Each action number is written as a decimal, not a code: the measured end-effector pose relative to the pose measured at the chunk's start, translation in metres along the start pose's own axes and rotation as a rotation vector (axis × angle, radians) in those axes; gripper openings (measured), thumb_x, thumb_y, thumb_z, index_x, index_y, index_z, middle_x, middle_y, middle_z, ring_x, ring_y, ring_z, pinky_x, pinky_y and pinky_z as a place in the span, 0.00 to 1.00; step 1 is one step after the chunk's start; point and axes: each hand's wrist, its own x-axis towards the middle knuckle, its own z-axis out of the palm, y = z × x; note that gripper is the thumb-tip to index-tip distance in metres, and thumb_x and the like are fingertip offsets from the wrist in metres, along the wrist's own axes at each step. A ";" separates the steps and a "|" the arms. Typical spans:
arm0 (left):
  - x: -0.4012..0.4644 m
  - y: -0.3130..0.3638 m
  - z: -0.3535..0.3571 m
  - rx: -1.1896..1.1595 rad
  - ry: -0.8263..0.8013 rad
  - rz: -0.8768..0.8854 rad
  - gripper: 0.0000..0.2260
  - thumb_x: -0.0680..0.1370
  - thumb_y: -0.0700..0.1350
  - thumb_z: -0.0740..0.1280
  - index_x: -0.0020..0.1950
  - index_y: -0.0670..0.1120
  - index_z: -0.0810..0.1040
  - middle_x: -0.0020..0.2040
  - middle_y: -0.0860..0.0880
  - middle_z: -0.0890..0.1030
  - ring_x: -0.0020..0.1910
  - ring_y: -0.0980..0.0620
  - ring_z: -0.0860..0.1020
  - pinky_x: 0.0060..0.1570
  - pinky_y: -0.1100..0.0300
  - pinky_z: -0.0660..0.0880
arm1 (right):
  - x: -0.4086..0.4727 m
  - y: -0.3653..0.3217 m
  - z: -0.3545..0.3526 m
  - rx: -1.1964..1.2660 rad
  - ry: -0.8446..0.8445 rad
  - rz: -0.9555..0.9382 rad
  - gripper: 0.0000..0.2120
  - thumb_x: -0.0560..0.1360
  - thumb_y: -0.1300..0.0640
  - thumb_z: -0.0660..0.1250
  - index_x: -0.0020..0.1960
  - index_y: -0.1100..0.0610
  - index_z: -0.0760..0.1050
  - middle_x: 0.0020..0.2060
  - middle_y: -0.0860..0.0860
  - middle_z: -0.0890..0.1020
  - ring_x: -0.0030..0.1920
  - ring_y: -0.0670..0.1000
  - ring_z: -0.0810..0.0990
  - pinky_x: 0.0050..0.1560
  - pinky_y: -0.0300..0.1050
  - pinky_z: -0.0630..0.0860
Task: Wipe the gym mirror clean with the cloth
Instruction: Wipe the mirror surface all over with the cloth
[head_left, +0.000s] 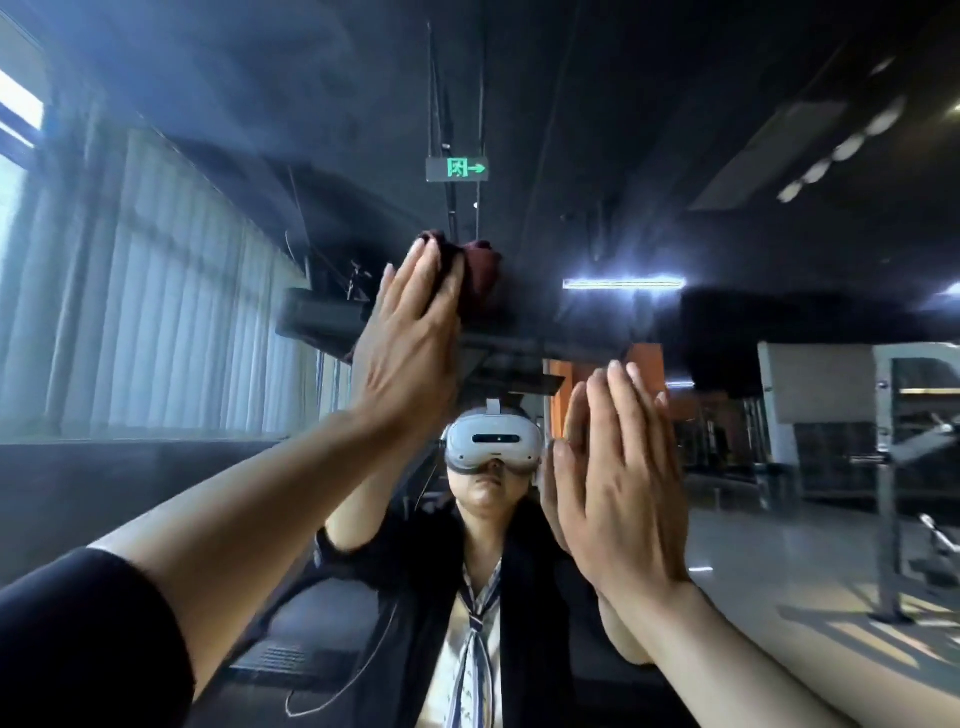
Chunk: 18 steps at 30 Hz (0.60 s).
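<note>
Gym mirror (675, 156) fills the view; left hand (410, 338) presses a maroon cloth (480, 270) flat-fingered against it, right hand (618, 483) flat on glass.

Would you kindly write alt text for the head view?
A person's left hand presses a dark red cloth flat against a gym mirror, while the right hand rests open on the glass. Reflected: window blinds, gym equipment.

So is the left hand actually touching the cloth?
Touching. The head view shows the left hand pressed flat over the dark red cloth against the mirror.
</note>
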 end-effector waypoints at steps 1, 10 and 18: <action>0.005 0.003 -0.001 -0.007 0.022 -0.083 0.27 0.78 0.43 0.55 0.76 0.36 0.65 0.78 0.35 0.61 0.78 0.38 0.57 0.78 0.43 0.53 | -0.007 0.009 -0.003 -0.032 -0.007 0.014 0.27 0.82 0.51 0.53 0.75 0.67 0.66 0.76 0.63 0.66 0.77 0.60 0.62 0.77 0.56 0.57; 0.035 0.149 0.053 -0.109 -0.082 0.113 0.31 0.75 0.43 0.47 0.78 0.39 0.63 0.79 0.39 0.59 0.80 0.41 0.55 0.77 0.55 0.42 | -0.032 0.047 -0.018 -0.003 -0.097 -0.085 0.22 0.78 0.65 0.61 0.71 0.66 0.71 0.68 0.61 0.75 0.71 0.56 0.72 0.73 0.47 0.66; -0.004 0.131 0.054 -0.041 -0.117 0.362 0.28 0.73 0.34 0.59 0.75 0.40 0.69 0.76 0.40 0.68 0.76 0.42 0.64 0.78 0.50 0.54 | -0.058 0.069 -0.031 -0.050 -0.112 -0.062 0.23 0.81 0.59 0.59 0.74 0.65 0.68 0.74 0.61 0.70 0.77 0.58 0.65 0.76 0.55 0.63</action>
